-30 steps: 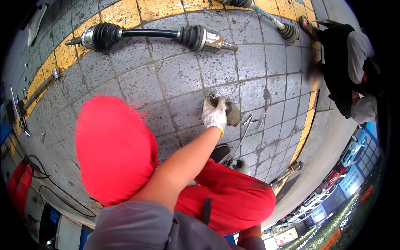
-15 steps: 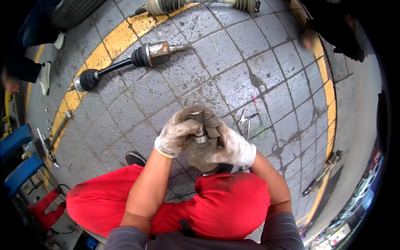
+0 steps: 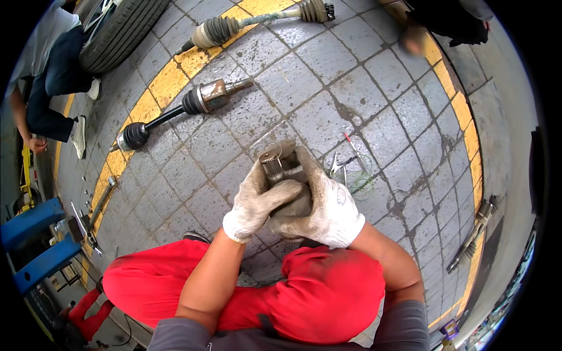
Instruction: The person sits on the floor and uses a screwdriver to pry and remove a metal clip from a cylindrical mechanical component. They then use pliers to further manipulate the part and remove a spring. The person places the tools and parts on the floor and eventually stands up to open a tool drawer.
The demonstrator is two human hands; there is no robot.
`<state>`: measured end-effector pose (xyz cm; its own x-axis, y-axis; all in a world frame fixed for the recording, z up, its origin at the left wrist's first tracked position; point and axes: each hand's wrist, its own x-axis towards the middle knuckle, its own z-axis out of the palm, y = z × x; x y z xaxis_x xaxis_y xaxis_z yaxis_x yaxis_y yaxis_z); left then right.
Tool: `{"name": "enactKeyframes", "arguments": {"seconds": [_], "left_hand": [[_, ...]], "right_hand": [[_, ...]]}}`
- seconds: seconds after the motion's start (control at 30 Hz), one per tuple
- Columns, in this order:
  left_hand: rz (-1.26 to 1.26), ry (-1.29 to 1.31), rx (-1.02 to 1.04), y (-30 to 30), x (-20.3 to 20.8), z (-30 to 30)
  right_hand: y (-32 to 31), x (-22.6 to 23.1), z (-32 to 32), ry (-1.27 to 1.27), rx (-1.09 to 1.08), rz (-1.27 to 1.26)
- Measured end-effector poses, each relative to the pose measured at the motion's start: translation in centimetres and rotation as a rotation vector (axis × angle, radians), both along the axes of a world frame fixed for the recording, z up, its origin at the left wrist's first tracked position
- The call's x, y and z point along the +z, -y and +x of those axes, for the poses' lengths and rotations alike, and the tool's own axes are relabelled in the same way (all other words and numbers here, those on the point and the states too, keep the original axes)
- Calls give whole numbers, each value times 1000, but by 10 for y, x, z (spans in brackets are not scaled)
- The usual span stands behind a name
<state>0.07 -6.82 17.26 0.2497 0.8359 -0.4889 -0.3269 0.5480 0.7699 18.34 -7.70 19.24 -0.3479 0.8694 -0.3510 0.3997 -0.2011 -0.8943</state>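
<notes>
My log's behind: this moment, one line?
left grip: on splined part | right grip: on splined part | black axle: on floor

Splined metal part, partly hidden

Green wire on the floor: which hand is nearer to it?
Right. The right hand is just left of the green wire, apart from it; the left hand is farther left. Both grip a splined metal part.

Left hand, right hand gloved, close together; fingers curled inward; bare forearms converging.
</notes>
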Motion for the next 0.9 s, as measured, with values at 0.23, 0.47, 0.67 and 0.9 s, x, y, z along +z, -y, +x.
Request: {"name": "enactKeyframes", "arguments": {"seconds": [0.23,0.47,0.67,0.9], "left_hand": [[-58,-17,-341,-2,-25,-12],[-35,50,-705,-16,-6,-8],[104,48,-769,-26,-2,-13],[143,-115,-883,-37,-3,-13]], "right_hand": [[-20,14,33,247,278,73],[-66,20,51,145,447,665],[-78,23,49,323,681,775],[-76,13,51,403,643,1011]]}}
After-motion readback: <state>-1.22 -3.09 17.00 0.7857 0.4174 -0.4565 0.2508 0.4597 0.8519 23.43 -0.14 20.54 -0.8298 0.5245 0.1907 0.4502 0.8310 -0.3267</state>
